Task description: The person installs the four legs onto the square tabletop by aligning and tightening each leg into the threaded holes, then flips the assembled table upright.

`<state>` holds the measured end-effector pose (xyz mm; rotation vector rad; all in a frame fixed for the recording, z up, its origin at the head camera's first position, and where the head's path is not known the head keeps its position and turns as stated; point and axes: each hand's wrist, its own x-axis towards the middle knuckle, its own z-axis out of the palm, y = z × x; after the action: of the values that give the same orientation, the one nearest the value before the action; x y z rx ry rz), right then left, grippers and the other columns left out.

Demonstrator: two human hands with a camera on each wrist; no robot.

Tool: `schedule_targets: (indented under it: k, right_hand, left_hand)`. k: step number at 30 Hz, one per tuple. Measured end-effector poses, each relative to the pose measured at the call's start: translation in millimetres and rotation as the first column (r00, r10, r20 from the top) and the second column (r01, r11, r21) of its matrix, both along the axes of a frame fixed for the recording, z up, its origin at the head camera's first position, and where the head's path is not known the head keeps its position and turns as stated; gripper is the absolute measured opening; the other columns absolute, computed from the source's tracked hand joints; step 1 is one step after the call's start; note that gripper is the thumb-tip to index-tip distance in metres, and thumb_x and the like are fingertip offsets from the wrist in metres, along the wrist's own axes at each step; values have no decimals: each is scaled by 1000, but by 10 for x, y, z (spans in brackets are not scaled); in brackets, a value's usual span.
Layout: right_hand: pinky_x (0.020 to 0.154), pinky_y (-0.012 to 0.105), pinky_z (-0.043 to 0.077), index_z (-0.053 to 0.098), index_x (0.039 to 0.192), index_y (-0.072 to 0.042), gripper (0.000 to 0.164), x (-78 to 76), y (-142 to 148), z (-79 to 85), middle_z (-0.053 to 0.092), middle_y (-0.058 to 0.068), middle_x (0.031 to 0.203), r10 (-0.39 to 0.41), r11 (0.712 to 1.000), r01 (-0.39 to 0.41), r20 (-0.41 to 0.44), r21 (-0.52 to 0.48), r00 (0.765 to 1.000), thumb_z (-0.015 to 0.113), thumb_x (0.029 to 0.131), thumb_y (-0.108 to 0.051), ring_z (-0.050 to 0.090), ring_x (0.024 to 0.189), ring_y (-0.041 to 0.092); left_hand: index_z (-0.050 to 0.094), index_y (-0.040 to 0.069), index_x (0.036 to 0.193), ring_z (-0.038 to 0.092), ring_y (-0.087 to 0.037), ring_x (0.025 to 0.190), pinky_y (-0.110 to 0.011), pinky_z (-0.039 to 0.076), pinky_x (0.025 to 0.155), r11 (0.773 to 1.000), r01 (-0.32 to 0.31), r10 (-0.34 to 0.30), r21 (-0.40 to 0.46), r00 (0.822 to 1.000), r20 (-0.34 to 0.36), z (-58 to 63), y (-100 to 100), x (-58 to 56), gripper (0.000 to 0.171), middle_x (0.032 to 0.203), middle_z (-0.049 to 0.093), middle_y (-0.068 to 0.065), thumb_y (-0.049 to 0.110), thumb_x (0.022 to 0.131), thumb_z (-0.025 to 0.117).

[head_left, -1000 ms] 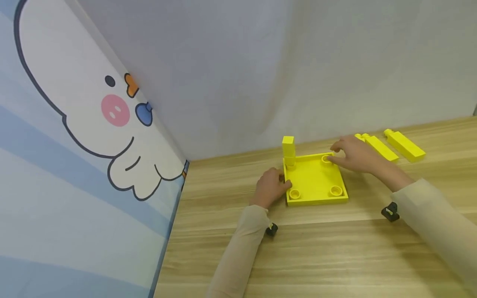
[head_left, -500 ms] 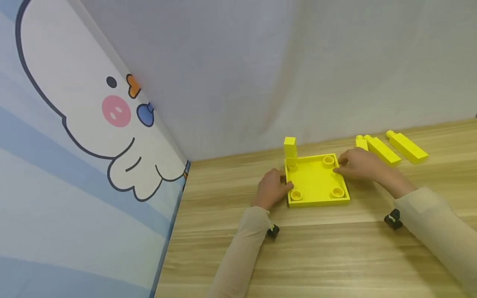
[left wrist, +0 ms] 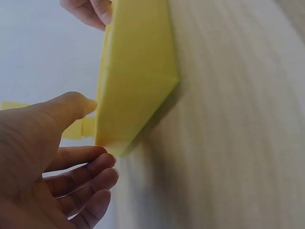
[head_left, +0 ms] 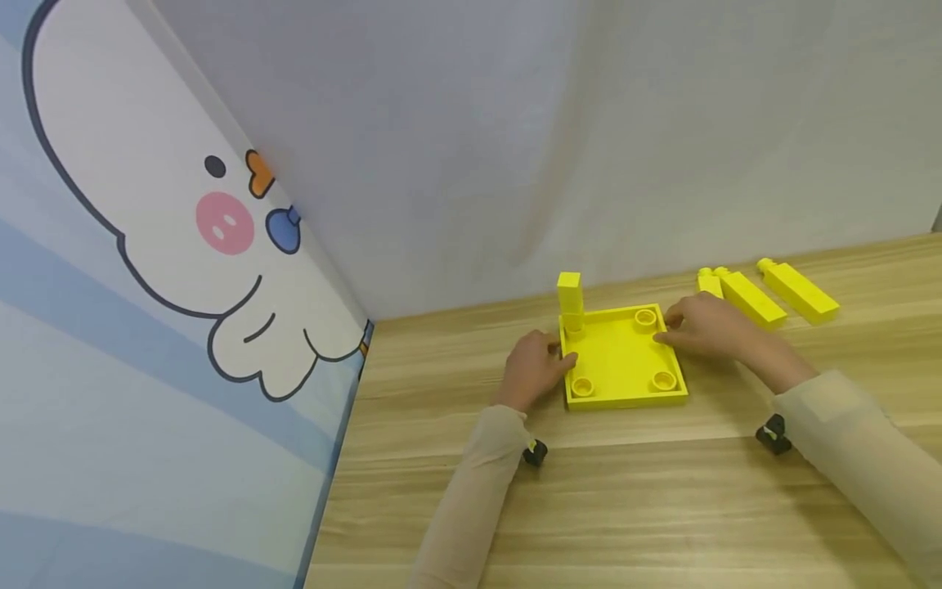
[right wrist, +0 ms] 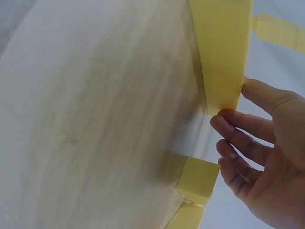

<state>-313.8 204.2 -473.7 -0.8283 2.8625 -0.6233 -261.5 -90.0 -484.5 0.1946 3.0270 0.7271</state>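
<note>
A yellow square tray with a low rim lies on the wooden table, a round socket at each corner. In its far left socket a yellow square-sided leg stands upright. My left hand holds the left rim, thumb over the top and fingers outside; the left wrist view shows its fingertips at the tray's side wall. On the opposite side my right hand pinches the right rim near the far corner. Its thumb sits on the top edge, and the fingers touch the wall from outside.
Several yellow legs with round knobbed ends lie at the back right, among them a middle leg and an outer leg. The right hand partly covers the nearest one. A pale wall rises behind the table, a cartoon-printed panel at left.
My right hand has come down from over the far right socket to the tray's right rim, uncovering the socket and a leg behind it. The left hand keeps its hold.
</note>
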Motion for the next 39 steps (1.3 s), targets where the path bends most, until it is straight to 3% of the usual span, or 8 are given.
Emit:
schedule_targets:
  k: [4, 9, 19, 29, 39]
  right_hand:
    - [58, 25, 25, 43, 64, -17, 45, 0, 0, -10, 30, -6, 62, 4, 1000, -4, -9, 6, 1000, 73, 93, -32, 31, 60, 10]
    - [58, 26, 24, 42, 65, -17, 45, 5, 7, -7, 29, -5, 62, 5, 1000, -4, -8, 19, 1000, 72, 94, -33, 30, 61, 11]
    - [57, 27, 27, 46, 65, -16, 41, 28, -14, 20, 35, -4, 62, -12, 999, 12, -1, 36, 1000, 71, 94, -33, 35, 61, 12]
    - [56, 28, 26, 46, 65, -16, 41, 47, -20, 55, 35, -4, 62, -29, 998, 29, 7, 47, 1000, 70, 94, -32, 35, 60, 13]
    - [56, 28, 27, 47, 65, -16, 41, 59, -34, 53, 36, -3, 62, -29, 998, 29, -2, 57, 1000, 70, 95, -32, 35, 60, 13]
  left_hand:
    - [72, 3, 115, 63, -20, 93, -34, 55, 83, 1000, -16, 16, 12, 1000, -26, 109, 5, -44, 45, 109, 69, -9, 42, 93, 72]
    - [64, 4, 131, 67, -24, 109, -38, 57, 93, 999, -13, 16, 38, 998, -60, 279, 14, -149, 57, 124, 68, -10, 45, 92, 73]
    - [61, 6, 126, 59, -20, 100, -35, 54, 89, 999, 0, 7, 34, 980, -201, 582, 146, -265, 57, 116, 63, -9, 50, 92, 72]
    - [61, 8, 124, 60, -20, 105, -35, 54, 93, 999, -26, 30, 19, 974, -223, 638, 220, -332, 47, 118, 63, -8, 45, 96, 67]
    - [56, 13, 133, 58, -21, 109, -36, 54, 92, 998, 65, -59, 28, 984, -170, 685, 161, -339, 39, 124, 59, -9, 32, 100, 59]
